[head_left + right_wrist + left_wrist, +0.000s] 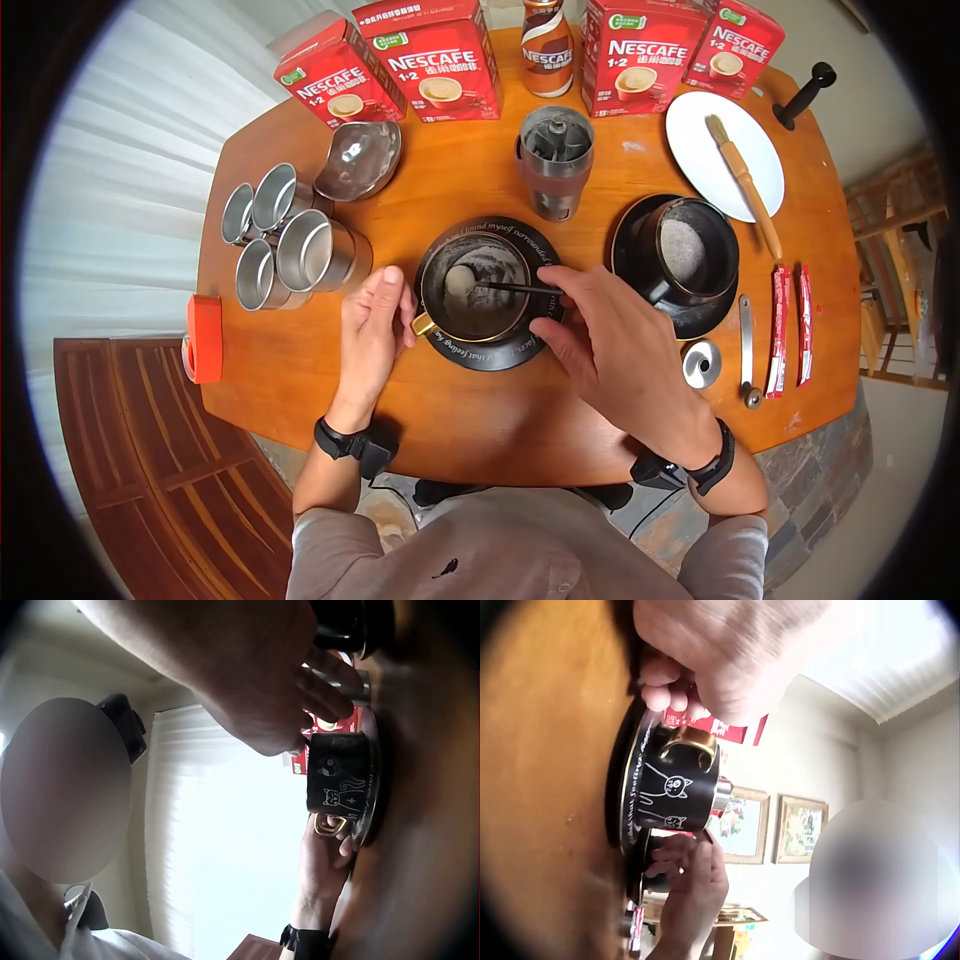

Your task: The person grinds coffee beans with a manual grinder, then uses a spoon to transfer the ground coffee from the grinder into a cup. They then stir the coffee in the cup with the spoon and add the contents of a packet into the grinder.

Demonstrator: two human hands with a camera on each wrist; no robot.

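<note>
A black cup [437, 300] with a gold handle [692, 736] and white cat drawings stands on a black saucer [487, 356] with white lettering. Pale powder coats its inside. My right hand [630, 350] pinches the dark handle of a small spoon [461, 281] between thumb and fingers. The spoon's bowl is inside the cup. My left hand [372, 325] is beside the gold handle, its fingers loosely curled and their tips right at the saucer's rim. In the right wrist view, the left hand [322, 862] is low behind the cup.
Right stands another black cup [660, 250] holding whitish powder. A grinder [556, 165] is behind the saucer; metal cups [308, 250] and a glass bowl [358, 160] are left. Red coffee boxes [430, 60] line the back. A brush [742, 170] lies across a white plate [690, 125].
</note>
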